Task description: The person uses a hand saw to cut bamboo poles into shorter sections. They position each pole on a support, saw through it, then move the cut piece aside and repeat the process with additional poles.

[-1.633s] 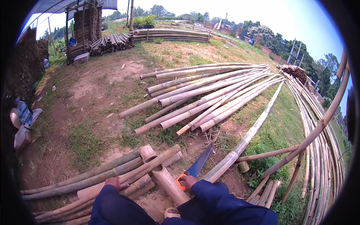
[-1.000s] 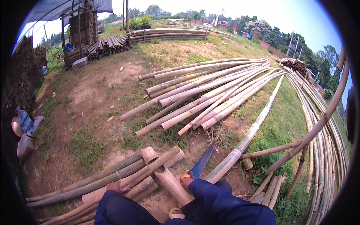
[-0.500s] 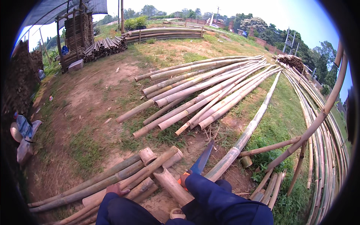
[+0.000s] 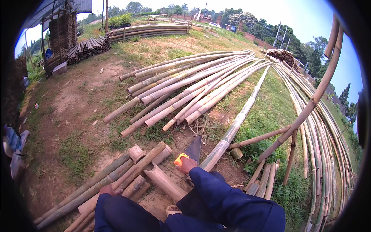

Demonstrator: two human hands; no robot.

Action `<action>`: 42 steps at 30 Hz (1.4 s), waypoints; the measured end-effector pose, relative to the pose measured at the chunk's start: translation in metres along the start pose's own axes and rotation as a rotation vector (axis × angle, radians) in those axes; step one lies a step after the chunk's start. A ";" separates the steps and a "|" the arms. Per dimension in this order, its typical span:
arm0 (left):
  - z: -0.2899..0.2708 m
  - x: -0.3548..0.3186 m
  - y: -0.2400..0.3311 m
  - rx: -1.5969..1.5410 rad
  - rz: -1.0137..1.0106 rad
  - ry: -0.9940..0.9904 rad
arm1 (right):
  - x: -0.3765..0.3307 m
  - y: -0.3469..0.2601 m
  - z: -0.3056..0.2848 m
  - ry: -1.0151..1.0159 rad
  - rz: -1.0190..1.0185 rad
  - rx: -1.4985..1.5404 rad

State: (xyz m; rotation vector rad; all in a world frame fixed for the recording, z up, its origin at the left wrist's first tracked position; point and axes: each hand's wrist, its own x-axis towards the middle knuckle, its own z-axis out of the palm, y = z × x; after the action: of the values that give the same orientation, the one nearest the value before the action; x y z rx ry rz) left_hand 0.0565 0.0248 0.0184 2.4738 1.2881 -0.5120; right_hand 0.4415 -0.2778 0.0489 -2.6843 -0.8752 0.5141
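Observation:
My right hand is closed around the yellow-orange handle of a handsaw. Its dark blade points away from me, just left of a long bamboo pole. At the lower left, my left hand is curled over a bamboo pole in a low stack; some of its fingers are hidden. A short, thick bamboo piece slopes from that stack toward my legs, left of the saw. Beside the pole's far end stands a cut bamboo stub.
Many long bamboo poles fan out ahead on grass and soil. More poles run along the right, behind a slanting bamboo post. Short cut lengths lie near my right side. Bags sit at the far left.
My right hand and the saw have lifted, and the handle now shows clearly above my sleeve. The whole view has swung right and slightly down. My left hand stays at the stack.

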 end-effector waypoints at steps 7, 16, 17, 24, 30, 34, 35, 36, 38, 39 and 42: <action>0.007 -0.003 0.004 0.002 0.021 0.060 | -0.027 0.052 0.057 0.316 0.033 0.663; 0.015 -0.002 0.008 -0.013 0.020 0.156 | -0.046 0.050 0.085 0.312 0.039 0.618; 0.009 0.001 0.015 -0.021 0.018 0.141 | -0.045 0.057 0.093 0.322 -0.025 0.597; 0.007 -0.003 0.010 -0.011 0.022 0.136 | -0.046 0.044 0.092 0.219 -0.167 0.454; 0.008 -0.003 0.004 -0.003 0.028 0.125 | -0.046 0.035 0.090 0.216 -0.248 0.447; 0.001 -0.015 0.010 -0.036 0.017 0.142 | -0.055 0.025 0.070 0.174 -0.203 0.467; -0.002 -0.017 0.011 -0.046 0.021 0.149 | -0.055 0.026 0.076 0.177 -0.215 0.459; -0.003 -0.018 0.013 -0.042 0.012 0.142 | -0.054 0.029 0.081 0.181 -0.226 0.445; 0.000 -0.014 0.019 -0.037 0.009 0.120 | -0.051 0.042 0.092 0.211 -0.229 0.412; 0.007 -0.009 0.014 -0.041 0.045 0.171 | -0.046 0.048 0.102 0.235 -0.237 0.403; 0.020 -0.005 -0.005 -0.045 0.071 0.239 | -0.046 0.041 0.104 0.205 -0.192 0.404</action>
State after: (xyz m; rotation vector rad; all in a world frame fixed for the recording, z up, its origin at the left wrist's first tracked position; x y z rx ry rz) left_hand 0.0465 0.0157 0.0025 2.5932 1.2751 -0.1719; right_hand 0.3855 -0.3231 -0.0478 -2.2157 -0.8536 0.3236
